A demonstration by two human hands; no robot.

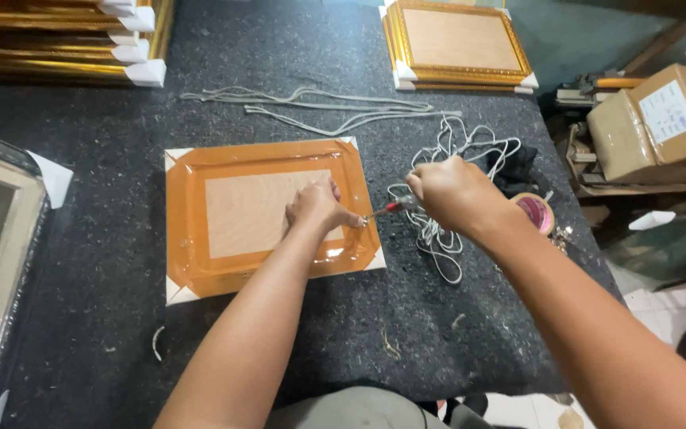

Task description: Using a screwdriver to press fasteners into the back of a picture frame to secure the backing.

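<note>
Dark worktable, tool tip hidden

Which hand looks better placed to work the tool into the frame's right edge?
Probably the right hand: it grips the red-handled tool, its tip at the frame edge. The left hand rests on the frame.

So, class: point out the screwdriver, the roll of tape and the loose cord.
screwdriver (pixel 385 210), head view, red part of its shaft
roll of tape (pixel 537 211), head view, its flat side
loose white cord (pixel 438 238), head view, tangled loops
</note>
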